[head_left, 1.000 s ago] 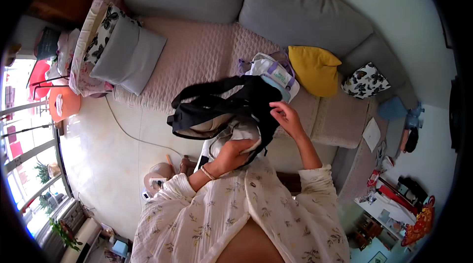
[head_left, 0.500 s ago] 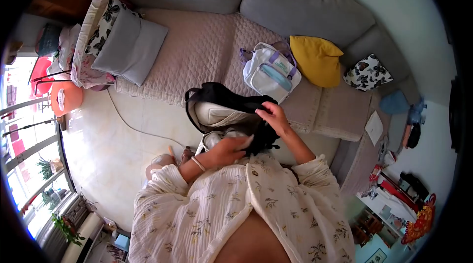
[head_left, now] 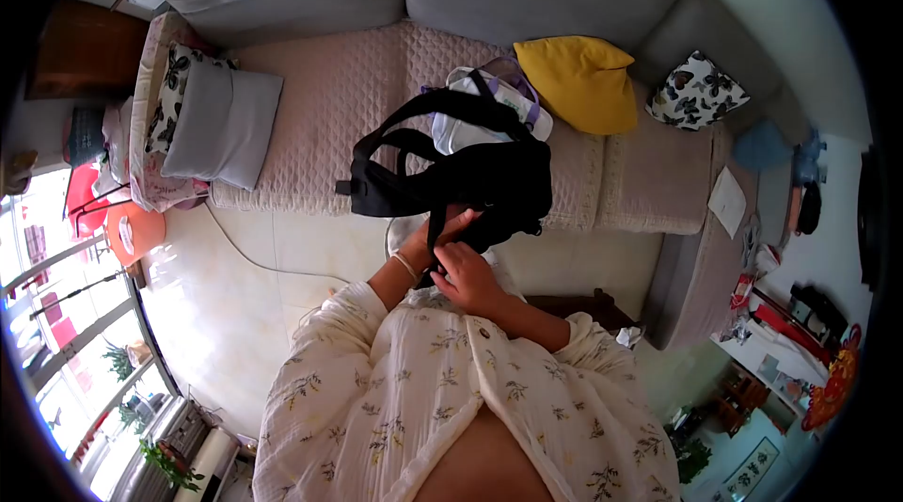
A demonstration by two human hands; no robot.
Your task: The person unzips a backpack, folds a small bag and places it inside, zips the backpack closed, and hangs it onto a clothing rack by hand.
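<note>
A black backpack (head_left: 489, 182) is held up in front of my body, its straps looping up and to the left, and its pale inside is out of sight. My left hand (head_left: 435, 237), with a band on the wrist, is at the bag's lower edge; a black strap crosses in front of it, and its closed fingers are partly hidden. Beside it, my right hand (head_left: 467, 278) has its fingers bent around the lower end of that strap (head_left: 436, 227). Behind the backpack, a white and purple bag (head_left: 456, 133) lies on the sofa, partly covered from view.
A grey sofa with a quilted pink cover (head_left: 320, 79) runs across the far side. On it lie a yellow cushion (head_left: 578, 83), a butterfly-print cushion (head_left: 698, 93) and a grey cushion (head_left: 226, 130). A cable (head_left: 254, 262) trails over the floor. An orange bucket (head_left: 136, 231) stands left.
The backpack has been lifted and turned, so its open pale inside no longer shows and its straps do. My right hand has moved down from the far edge to beside my left.
</note>
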